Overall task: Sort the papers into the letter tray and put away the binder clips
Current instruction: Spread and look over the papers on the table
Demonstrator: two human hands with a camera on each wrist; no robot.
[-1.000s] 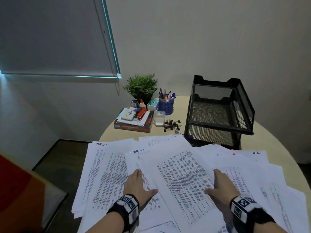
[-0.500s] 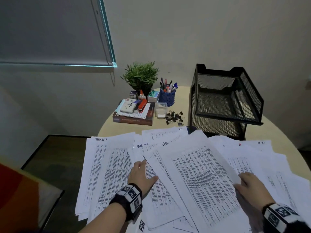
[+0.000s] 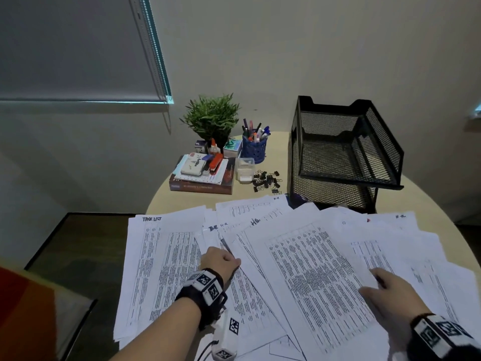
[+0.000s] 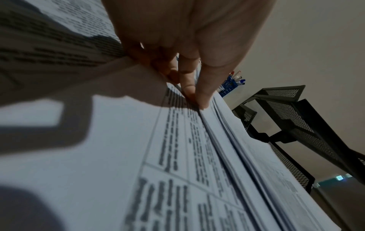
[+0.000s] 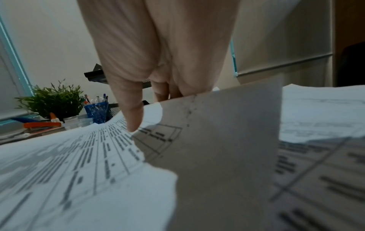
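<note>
Printed papers [image 3: 312,269] lie fanned over the near half of the round table [image 3: 276,149]. My left hand [image 3: 226,256] curls its fingers round the left edge of the upper sheets; in the left wrist view the fingertips [image 4: 203,101] dig into that paper edge [image 4: 217,125]. My right hand [image 3: 377,281] pinches the right edge of the top sheet, with the thumb [image 5: 134,118] on the print and the other fingers hidden behind the raised edge [image 5: 217,132]. The black mesh letter tray [image 3: 346,157] stands behind the papers, at the right. Black binder clips [image 3: 265,178] lie loose to its left.
A small clear box [image 3: 244,169] stands beside the clips. Behind it are a blue pen cup [image 3: 253,149], a potted plant [image 3: 212,118] and a book stack with a stapler [image 3: 203,175]. Some papers overhang the table's left edge above the dark floor [image 3: 78,243].
Both hands lay flat on the papers a second ago. The left hand has since curled onto the sheets' left edge. The right hand slid right and took hold of the top sheet's edge.
</note>
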